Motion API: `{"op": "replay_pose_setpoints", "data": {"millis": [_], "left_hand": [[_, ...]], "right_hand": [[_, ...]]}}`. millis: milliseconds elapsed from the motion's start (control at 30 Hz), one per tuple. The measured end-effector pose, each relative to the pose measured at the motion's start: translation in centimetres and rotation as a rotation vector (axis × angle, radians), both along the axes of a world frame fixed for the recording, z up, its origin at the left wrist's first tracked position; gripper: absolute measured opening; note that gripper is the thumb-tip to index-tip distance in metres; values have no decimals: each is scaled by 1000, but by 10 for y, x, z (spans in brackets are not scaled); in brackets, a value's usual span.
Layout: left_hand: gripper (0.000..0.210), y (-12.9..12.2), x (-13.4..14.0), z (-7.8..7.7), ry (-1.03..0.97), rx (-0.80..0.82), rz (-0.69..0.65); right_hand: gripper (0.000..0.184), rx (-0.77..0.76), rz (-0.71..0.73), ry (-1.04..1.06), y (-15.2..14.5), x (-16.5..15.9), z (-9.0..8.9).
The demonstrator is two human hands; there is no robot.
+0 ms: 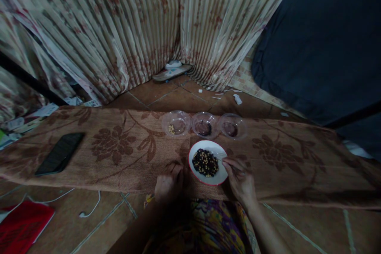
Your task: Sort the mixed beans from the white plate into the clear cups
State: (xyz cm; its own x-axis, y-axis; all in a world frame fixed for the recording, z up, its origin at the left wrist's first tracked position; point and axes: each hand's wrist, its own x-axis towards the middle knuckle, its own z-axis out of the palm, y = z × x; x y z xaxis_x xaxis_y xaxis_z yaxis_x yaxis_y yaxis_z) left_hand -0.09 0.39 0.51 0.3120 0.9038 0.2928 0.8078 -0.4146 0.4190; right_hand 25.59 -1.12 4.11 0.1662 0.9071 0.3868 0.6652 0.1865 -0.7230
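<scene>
- My right hand [242, 182] is over the right side of a white plate [222, 174], thumb and fingers pinched together on a thin tool [219, 155]; its kind is too blurred to tell.
- My left hand [168, 183] is by the cloth just left of the plate, apart from it, fingers curled inward; I cannot tell whether they grip anything.
- The plate, edged in red, is in front of me, with a heap of mixed black and pale yellow beans [204, 162] left of its middle.
- Just beyond it, three clear bowls [180, 124] stand in a row: yellow beans in the left one, dark contents in the other two.
- A brown flowered cloth [119, 176] lies beneath everything; a dark phone or tablet [61, 152] rests well to the left.
- Beyond hang striped curtains [149, 27].
</scene>
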Motion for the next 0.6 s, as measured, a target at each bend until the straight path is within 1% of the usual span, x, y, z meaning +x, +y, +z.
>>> {"op": "replay_pose_setpoints", "data": {"millis": [367, 600], "left_hand": [[17, 0, -1, -1, -11, -34, -14], [18, -1, 0, -1, -2, -33, -4]], "right_hand": [[20, -26, -6, 21, 0, 1, 3], [21, -17, -15, 4, 0, 1, 3]]}}
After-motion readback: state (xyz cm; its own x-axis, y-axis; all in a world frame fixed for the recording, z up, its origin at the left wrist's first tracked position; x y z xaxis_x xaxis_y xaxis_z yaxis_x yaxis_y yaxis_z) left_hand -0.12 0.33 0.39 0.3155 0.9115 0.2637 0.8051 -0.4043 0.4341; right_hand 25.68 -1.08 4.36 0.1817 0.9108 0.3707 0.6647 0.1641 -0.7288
